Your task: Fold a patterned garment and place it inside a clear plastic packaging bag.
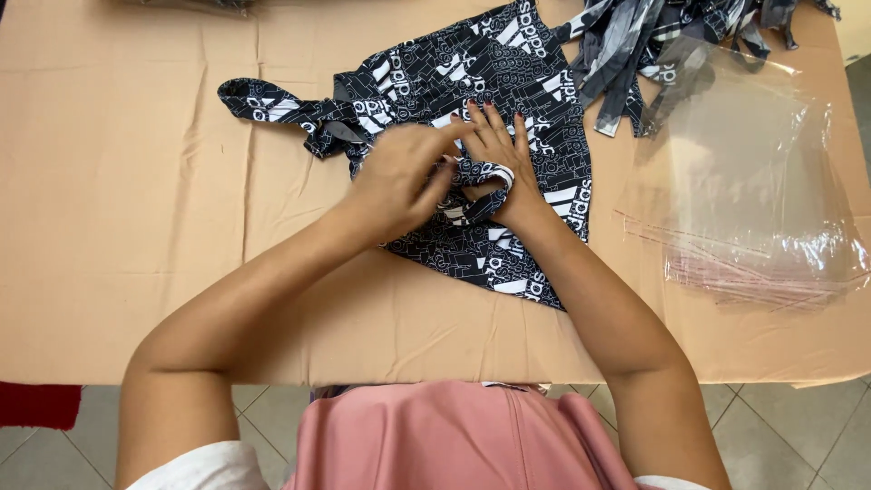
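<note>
A black garment with a white printed pattern point(454, 73) lies spread on the tan-covered table point(127, 200). One long strap point(272, 104) trails off to the left. My left hand point(399, 177) pinches a strap of the garment near its middle. My right hand point(499, 159) presses flat on the fabric, and a loop of the same strap point(485, 177) wraps around its thumb side. Both hands touch each other over the garment's middle.
A pile of similar black-and-white garments point(662, 45) lies at the back right. A stack of clear plastic bags point(753, 200) sits on the right side of the table. The table's front edge runs just before my pink-clad lap point(454, 436). Tiled floor point(798, 436) shows below.
</note>
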